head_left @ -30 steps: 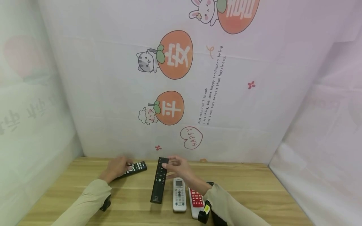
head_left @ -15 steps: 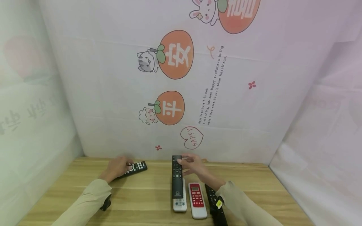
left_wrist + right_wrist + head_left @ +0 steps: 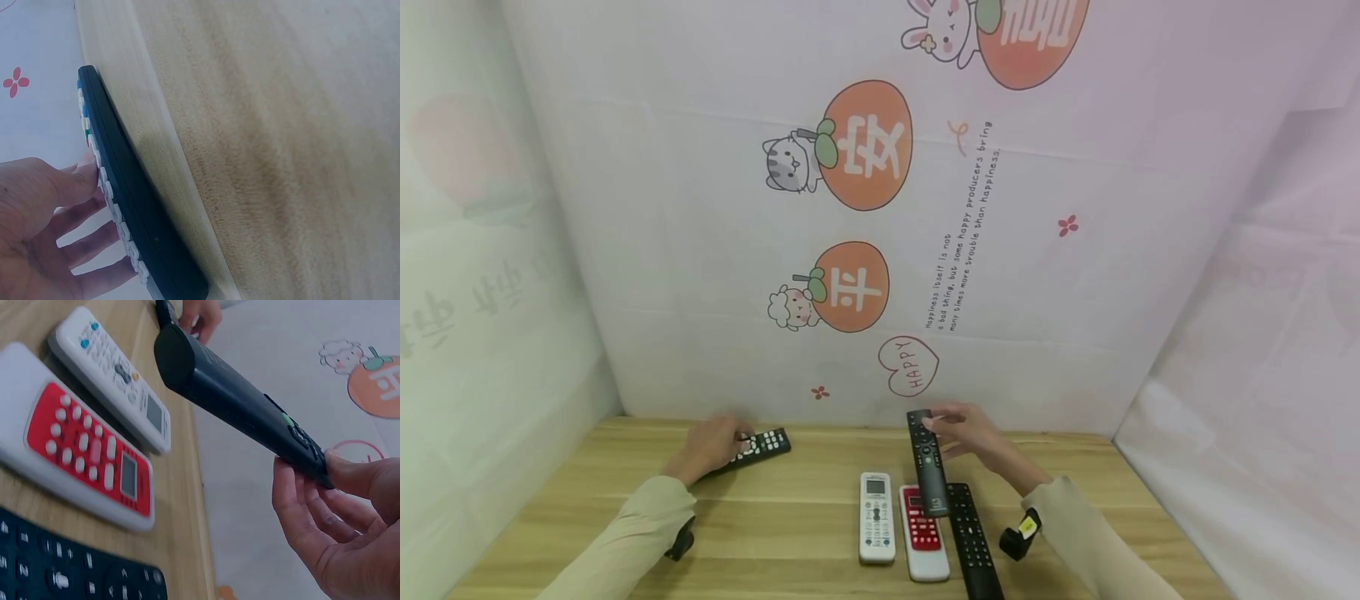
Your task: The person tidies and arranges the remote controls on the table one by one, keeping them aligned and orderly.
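In the head view, my right hand [image 3: 970, 435] pinches a slim black remote control [image 3: 928, 462] near its far end, thumb on the button face. This remote hangs over the red-and-white remote [image 3: 924, 550], raised above the table. The right wrist view shows the fingers behind it and its thick near end [image 3: 176, 359] tilted up. At the left, my left hand [image 3: 709, 446] holds a black remote with white buttons [image 3: 765, 445] low at the table. Its thumb [image 3: 80, 184] lies against the buttons in the left wrist view; the fingertips are partly hidden.
A white remote [image 3: 877, 521] lies left of the red-and-white one. Right of that lies a long black remote [image 3: 973, 542], running out at the bottom edge. The wooden table [image 3: 790, 517] ends at a printed white cloth wall [image 3: 700, 333], with cloth at both sides.
My right hand has carried the slim black remote rightwards, across the white remote to above the red-and-white one, and its near end has swung right. The left hand has not moved.
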Demonstrator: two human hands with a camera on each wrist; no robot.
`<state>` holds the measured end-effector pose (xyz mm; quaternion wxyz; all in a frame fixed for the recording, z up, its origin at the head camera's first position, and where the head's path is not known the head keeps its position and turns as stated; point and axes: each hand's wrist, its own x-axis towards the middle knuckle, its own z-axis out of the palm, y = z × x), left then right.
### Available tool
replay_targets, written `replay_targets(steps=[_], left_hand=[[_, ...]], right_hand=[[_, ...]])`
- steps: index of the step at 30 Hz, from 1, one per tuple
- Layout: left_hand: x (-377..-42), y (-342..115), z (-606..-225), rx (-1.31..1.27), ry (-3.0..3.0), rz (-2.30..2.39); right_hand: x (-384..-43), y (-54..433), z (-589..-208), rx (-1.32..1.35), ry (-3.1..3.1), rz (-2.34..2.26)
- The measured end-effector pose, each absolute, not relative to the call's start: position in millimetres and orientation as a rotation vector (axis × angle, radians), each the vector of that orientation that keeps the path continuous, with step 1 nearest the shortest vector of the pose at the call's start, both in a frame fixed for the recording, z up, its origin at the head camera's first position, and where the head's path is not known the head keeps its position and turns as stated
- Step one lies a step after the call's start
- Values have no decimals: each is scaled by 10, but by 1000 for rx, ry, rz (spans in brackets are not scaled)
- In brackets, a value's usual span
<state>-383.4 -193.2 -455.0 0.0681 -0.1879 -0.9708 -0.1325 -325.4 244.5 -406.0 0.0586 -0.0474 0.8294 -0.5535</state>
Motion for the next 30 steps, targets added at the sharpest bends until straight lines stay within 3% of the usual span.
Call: replay_targets(steps=[17, 30], left_hand=[[-3831, -1944, -4557, -570, -2923, -391], [-3871, -1949, -4600, -572, -2906, -384]], right_hand=[[-3223, 3176, -4085, -115, 2521, -1424], [-3152, 3451, -4252, -60, 2518, -1272]])
